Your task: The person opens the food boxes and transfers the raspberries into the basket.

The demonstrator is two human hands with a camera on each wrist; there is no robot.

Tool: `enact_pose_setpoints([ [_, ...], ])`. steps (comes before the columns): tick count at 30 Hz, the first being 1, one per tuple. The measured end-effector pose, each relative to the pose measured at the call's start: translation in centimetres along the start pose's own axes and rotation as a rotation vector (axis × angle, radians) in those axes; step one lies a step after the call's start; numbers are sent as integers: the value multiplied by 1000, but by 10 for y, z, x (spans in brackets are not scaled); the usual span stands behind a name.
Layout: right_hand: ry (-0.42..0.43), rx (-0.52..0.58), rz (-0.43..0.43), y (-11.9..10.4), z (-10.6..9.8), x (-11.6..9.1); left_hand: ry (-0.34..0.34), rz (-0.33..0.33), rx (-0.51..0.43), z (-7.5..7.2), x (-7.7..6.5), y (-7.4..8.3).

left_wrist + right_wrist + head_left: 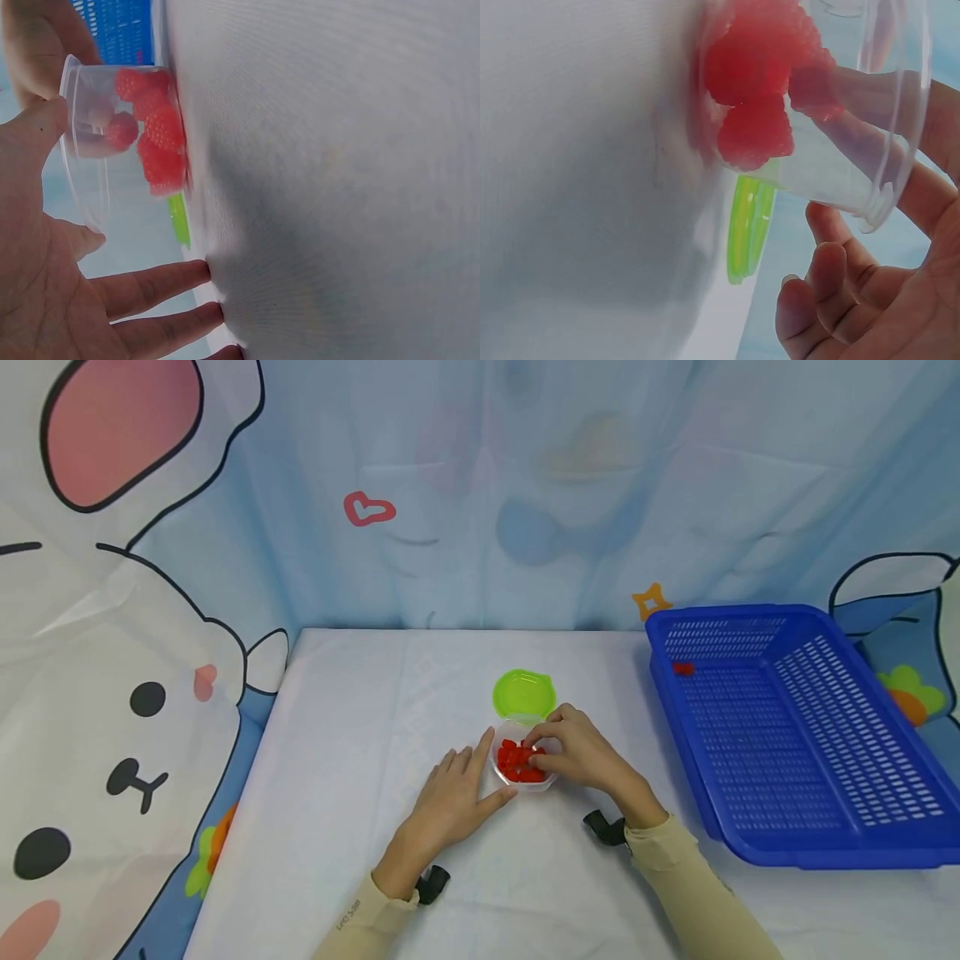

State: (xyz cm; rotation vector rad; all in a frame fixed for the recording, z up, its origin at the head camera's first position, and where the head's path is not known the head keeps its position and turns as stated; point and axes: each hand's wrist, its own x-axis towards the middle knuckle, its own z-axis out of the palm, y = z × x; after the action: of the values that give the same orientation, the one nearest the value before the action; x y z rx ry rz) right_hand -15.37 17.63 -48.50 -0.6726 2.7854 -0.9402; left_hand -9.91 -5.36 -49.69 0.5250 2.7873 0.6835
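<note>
A clear plastic cup [97,187] holding several red raspberries [516,762] stands on the white-covered table. My left hand [452,804] rests beside it, fingers spread and mostly straight; thumb and index finger touch the rim from two sides, while the other fingertips reach down toward the cloth. From the right, my right hand [576,750] dips thumb and index finger into the cup. Between these fingertips it pinches one raspberry [814,91], seen through the clear wall just above the rest. Its other fingers curl outside the cup.
Just behind the cup lies a lime green lid [523,693]. A large blue basket [817,843] stands at the right, with a small red piece [682,668] near its far left corner. A printed curtain [465,577] hangs along the table's back edge.
</note>
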Motion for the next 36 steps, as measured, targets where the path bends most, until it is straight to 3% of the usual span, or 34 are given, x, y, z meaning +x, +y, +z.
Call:
enact_pose_setpoints([
  [9, 73, 66, 75, -7, -6, -7, 10, 9, 7, 0, 0, 1],
  [25, 185, 74, -16, -24, -44, -31, 3, -5, -24, 3, -3, 2],
  [36, 258, 17, -43, -35, -89, -48, 1, -17, -30, 3, -1, 1],
])
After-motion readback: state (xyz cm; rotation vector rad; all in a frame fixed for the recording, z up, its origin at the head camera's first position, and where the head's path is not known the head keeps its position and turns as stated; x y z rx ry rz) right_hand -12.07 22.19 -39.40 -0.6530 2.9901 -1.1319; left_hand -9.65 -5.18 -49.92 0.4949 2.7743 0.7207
